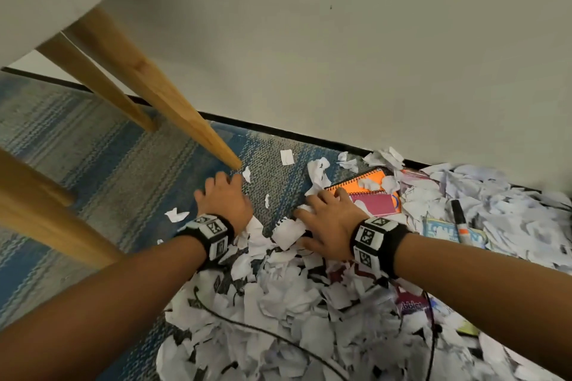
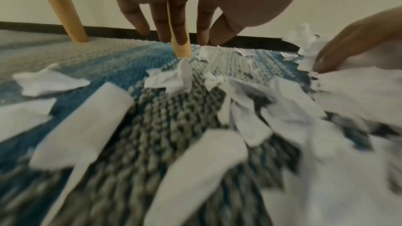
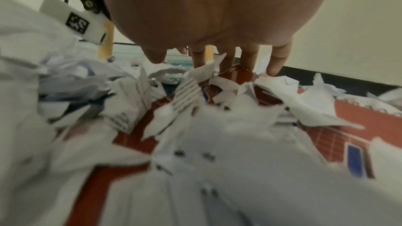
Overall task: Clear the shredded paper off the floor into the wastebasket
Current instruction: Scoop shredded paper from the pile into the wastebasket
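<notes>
A big heap of torn white paper [image 1: 288, 318] covers the blue-grey carpet [image 1: 108, 170] in front of me and spreads right along the wall. My left hand [image 1: 224, 195] reaches palm down over the carpet at the heap's far left edge, fingers spread [image 2: 176, 28] and holding nothing. My right hand [image 1: 328, 219] lies palm down on scraps at the heap's far edge, its straight fingers [image 3: 250, 61] touching paper [image 3: 217, 109] beside the notebooks. Loose scraps [image 2: 167, 78] lie under the left hand. No wastebasket is in view.
Wooden chair legs [image 1: 148, 90] stand on the carpet just beyond my left hand. An orange spiral notebook [image 1: 362, 182], a pink one [image 1: 376, 204], a marker [image 1: 461, 223] and a printed box [image 1: 445, 232] lie among the paper. A black cable [image 1: 247, 328] crosses the heap. The wall [image 1: 371, 56] is close behind.
</notes>
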Action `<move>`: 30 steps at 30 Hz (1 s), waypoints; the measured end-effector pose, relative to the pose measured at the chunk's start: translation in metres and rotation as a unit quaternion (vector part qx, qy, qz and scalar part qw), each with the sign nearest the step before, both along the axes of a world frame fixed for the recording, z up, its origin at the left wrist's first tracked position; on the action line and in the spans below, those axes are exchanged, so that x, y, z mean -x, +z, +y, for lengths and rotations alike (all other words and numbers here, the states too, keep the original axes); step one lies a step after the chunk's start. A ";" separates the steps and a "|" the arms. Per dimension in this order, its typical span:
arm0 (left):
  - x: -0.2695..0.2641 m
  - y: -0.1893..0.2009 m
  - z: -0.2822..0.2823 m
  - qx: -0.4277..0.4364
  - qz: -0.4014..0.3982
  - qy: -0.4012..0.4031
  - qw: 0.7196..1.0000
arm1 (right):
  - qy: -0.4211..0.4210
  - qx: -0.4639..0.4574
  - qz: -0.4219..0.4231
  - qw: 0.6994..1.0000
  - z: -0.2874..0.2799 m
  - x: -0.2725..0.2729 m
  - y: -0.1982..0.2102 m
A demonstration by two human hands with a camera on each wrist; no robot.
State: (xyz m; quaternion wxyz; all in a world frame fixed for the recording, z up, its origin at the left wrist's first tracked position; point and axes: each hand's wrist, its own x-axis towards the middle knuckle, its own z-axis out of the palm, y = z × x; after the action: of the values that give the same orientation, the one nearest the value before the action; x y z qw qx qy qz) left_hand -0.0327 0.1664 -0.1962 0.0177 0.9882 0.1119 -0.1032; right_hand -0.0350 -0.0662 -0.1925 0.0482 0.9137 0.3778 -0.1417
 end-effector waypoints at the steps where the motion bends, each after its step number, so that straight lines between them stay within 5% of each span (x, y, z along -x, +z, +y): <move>1: -0.006 0.001 0.001 0.000 0.004 0.009 1.000 | -0.015 -0.028 0.005 0.999 0.000 -0.003 0.002; 5: -0.014 0.006 0.019 -0.009 0.047 0.062 0.997 | -0.120 -0.095 0.002 0.988 0.001 -0.030 0.005; 10: 0.007 -0.002 0.067 -0.017 0.141 0.160 0.977 | -0.255 -0.018 0.035 0.966 0.005 -0.065 -0.014; 16: 0.049 -0.023 0.039 0.075 0.141 0.224 0.962 | -0.170 0.005 0.083 0.982 0.038 -0.036 -0.023; 23: 0.080 -0.019 -0.029 0.163 0.030 0.103 0.981 | -0.062 -0.053 0.098 0.992 0.073 -0.005 -0.016; 27: 0.052 -0.008 -0.029 0.135 -0.053 0.037 0.989 | -0.149 -0.112 0.014 0.982 0.068 -0.026 0.001; 30: 0.007 -0.011 -0.014 0.155 -0.065 -0.092 0.981 | -0.286 -0.079 -0.055 0.953 0.043 -0.054 0.001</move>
State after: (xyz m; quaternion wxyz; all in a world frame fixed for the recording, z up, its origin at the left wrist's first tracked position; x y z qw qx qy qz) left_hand -0.0394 0.1519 -0.2069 0.1686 0.9841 0.0018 -0.0565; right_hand 0.0187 -0.0229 -0.1913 -0.0461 0.9908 0.1071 -0.0687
